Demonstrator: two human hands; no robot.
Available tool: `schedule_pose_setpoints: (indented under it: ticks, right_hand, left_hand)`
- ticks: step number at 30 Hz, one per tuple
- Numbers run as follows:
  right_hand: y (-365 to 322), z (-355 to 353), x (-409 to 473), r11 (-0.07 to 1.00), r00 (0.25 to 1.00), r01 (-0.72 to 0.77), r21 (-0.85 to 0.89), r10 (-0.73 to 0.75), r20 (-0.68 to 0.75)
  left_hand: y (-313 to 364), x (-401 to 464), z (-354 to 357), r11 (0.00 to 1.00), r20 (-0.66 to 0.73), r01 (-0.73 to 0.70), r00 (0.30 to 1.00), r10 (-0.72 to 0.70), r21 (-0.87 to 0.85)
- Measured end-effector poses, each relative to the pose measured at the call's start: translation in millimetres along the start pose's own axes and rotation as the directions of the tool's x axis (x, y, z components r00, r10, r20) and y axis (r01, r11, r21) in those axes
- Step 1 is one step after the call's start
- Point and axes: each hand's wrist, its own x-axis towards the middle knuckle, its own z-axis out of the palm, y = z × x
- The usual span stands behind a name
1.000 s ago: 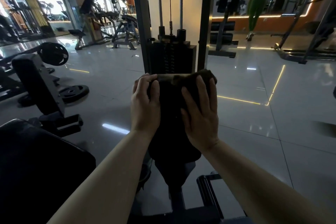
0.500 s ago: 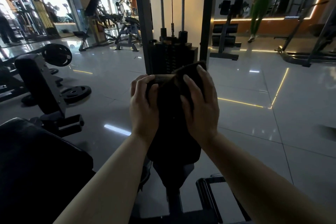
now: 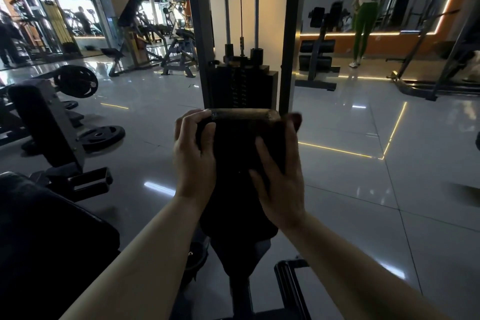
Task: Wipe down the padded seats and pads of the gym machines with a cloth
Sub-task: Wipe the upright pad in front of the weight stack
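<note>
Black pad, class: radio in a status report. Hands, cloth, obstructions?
Left hand grips black pad's left edge. Right hand flat, pressing dark cloth onto pad's right side. Nothing blocking; weight stack stands behind.

Both forearms outstretched, left hand (image 3: 193,153) fingers curled, right hand (image 3: 279,176) flat, fingers spread.

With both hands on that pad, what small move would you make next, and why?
Probably draw the right hand and the cloth beneath it down the black pad: the cloth sits bunched at the top right corner, and the left hand already steadies the other edge.
</note>
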Motion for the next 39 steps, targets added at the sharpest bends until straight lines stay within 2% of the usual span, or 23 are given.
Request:
schedule_pose_setpoints:
  ticks: [3,6,10,12,14,19,23,25,28,30,32,34,39]
  right_hand:
    - [0,2,23,1.000,0.997,0.010,0.010,-0.010,-0.075]
    - [3,8,-6,0.999,0.994,-0.016,0.028,0.019,-0.104]
    - [2,20,-94,0.992,0.990,-0.119,-0.029,0.121,0.067]
    - [0,21,-116,0.989,0.985,-0.129,-0.075,0.136,0.103]
    - [-1,17,-97,0.991,0.990,-0.103,-0.086,0.111,0.088]
    - [-4,2,15,0.997,0.999,0.022,-0.077,-0.026,-0.043]
    - [-6,3,20,0.995,0.996,0.018,-0.099,-0.027,-0.088]
    - [-4,11,-15,0.983,0.998,0.038,-0.179,-0.047,-0.047]
    - [6,19,-83,0.953,0.993,0.088,-0.291,-0.063,0.096]
    - [12,19,-116,0.947,0.980,0.119,-0.299,-0.064,0.187]
    - [14,16,-125,0.942,0.974,0.136,-0.307,-0.070,0.217]
    - [12,11,-105,0.945,0.979,0.123,-0.303,-0.066,0.192]
    - [-2,1,-6,0.974,0.997,0.075,-0.213,-0.073,0.018]
  left_hand:
    - [1,0,0,1.000,0.000,-0.013,1.000,0.013,0.006]
    - [1,0,0,1.000,-0.003,-0.006,1.000,0.006,0.007]
    - [-1,0,-1,1.000,0.006,0.002,1.000,-0.002,0.016]
    - [0,0,-2,1.000,0.010,-0.001,1.000,0.001,0.018]
    - [1,0,-2,1.000,0.006,-0.004,1.000,0.004,0.020]
    - [3,2,-2,0.999,0.000,0.022,1.000,-0.022,0.038]
    - [1,2,-2,1.000,0.008,0.019,1.000,-0.019,0.009]
    - [1,2,-3,0.999,0.019,0.035,0.999,-0.035,-0.006]
    - [0,2,-4,0.999,0.040,0.038,0.998,-0.037,-0.008]
    - [0,2,-5,0.998,0.053,0.053,0.997,-0.053,-0.015]
    - [0,2,-6,0.998,0.054,0.063,0.997,-0.062,-0.018]
    - [1,1,-6,0.998,0.049,0.055,0.997,-0.054,-0.020]
    - [3,0,-5,0.999,0.028,0.047,0.999,-0.046,-0.015]
